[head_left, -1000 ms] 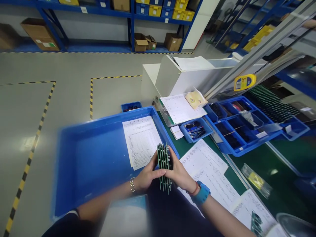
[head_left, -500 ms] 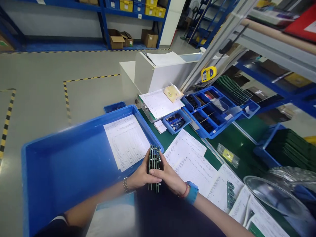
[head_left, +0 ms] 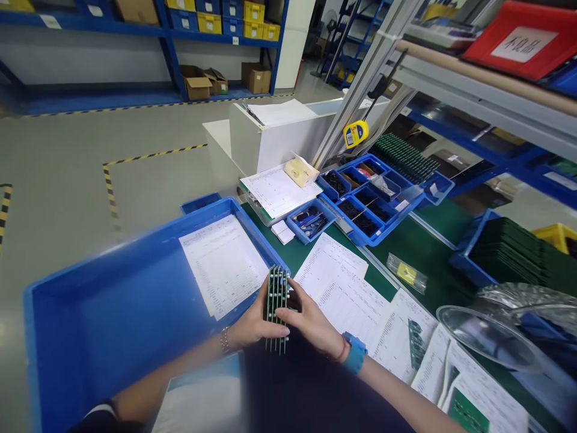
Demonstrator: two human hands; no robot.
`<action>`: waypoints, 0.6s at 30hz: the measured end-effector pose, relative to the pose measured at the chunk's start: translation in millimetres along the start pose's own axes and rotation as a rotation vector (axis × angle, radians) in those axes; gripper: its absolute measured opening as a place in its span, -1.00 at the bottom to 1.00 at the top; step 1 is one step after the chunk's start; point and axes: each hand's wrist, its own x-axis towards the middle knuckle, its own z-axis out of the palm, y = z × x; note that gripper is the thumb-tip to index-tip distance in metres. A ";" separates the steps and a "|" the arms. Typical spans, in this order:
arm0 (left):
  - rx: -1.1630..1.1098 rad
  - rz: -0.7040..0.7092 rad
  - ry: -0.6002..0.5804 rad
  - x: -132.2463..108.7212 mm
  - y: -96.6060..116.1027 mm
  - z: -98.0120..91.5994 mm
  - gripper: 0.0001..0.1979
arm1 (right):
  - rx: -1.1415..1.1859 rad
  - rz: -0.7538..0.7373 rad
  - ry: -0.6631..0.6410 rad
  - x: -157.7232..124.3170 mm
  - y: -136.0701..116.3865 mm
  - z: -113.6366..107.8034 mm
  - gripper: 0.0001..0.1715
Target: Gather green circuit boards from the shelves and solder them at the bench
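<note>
We grip the boards (head_left: 276, 291) edge-on between left hand (head_left: 253, 323) and right hand (head_left: 313, 319), both equally near, fingers closed on their outer sides, long axis running up our view, near the tray's (head_left: 112, 319) right end.

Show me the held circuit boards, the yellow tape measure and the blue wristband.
Circuit boards (head_left: 277, 293): head view, upper exposed edges.
Yellow tape measure (head_left: 356, 134): head view, front of case.
Blue wristband (head_left: 354, 355): head view, outer face.

Left hand (head_left: 252, 324) partly hidden behind circuit boards (head_left: 277, 291), blue tray (head_left: 112, 294) cropped below
</note>
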 end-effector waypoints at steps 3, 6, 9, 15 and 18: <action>-0.037 0.021 0.006 1.1 -1.6 -1.9 -0.02 | -0.005 0.008 -0.009 0.5 2.0 -1.0 -0.23; -0.118 0.022 0.008 0.6 -8.2 -6.9 -0.13 | -0.027 -0.007 -0.011 1.6 4.7 -2.3 -0.17; -0.304 -0.062 0.009 -3.2 -18.9 -14.1 -0.32 | -0.019 -0.030 -0.011 3.2 6.4 -4.5 -0.15; -0.562 -0.150 -0.014 -7.9 -29.7 -23.8 -0.50 | 0.152 0.080 0.011 3.1 -3.8 -11.7 -0.13; -0.616 -0.162 -0.027 -6.4 -28.9 -23.5 -0.46 | 0.207 0.096 0.006 1.6 -9.0 -13.8 -0.18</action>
